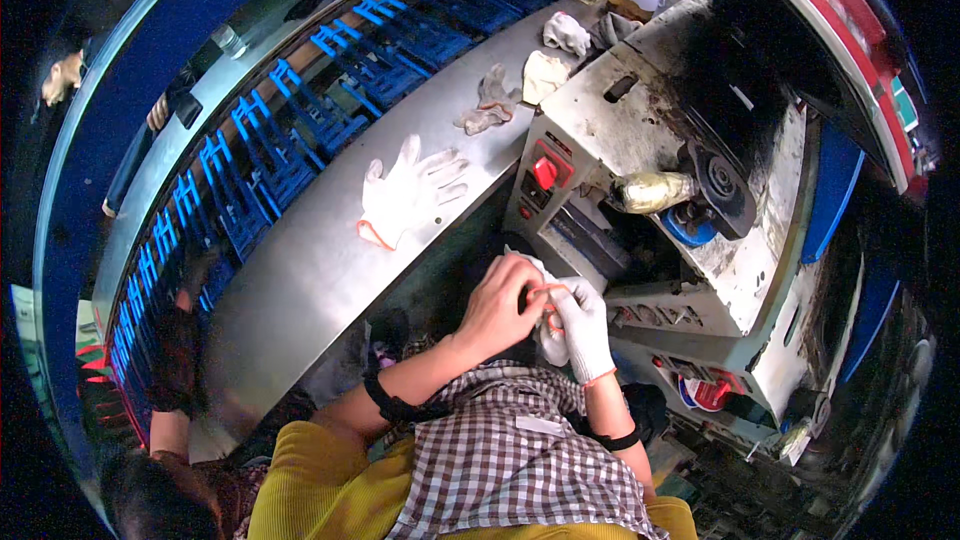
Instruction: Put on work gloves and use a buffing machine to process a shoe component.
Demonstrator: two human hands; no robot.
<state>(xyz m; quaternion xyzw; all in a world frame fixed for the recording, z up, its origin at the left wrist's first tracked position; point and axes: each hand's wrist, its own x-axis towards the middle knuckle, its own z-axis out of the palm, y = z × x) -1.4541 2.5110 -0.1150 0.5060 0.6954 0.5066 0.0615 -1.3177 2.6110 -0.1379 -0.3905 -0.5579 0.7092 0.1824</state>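
My bare left hand (500, 292) and my white-gloved right hand (584, 325) met in front of my brown-and-white checked cloth apron (500, 455), with a loose white knit glove with an orange-edged cuff (550, 344) between them. The fingers of my left hand were pinching at its orange edge, and my right thumb and forefinger were closed on it from the other side; how the lower right fingers lay I could not tell. As I judged it, handling the cuff well meant a light, even grip on that edge from both sides, keeping the opening untwisted and the fabric from bunching. It also seemed wise to keep my elbows in, since the stained pale metal machine (590, 105) stood near my right side. A flat white glove (412, 188) and a crumpled grey glove (490, 102) lay on the grey metal counter (290, 315).
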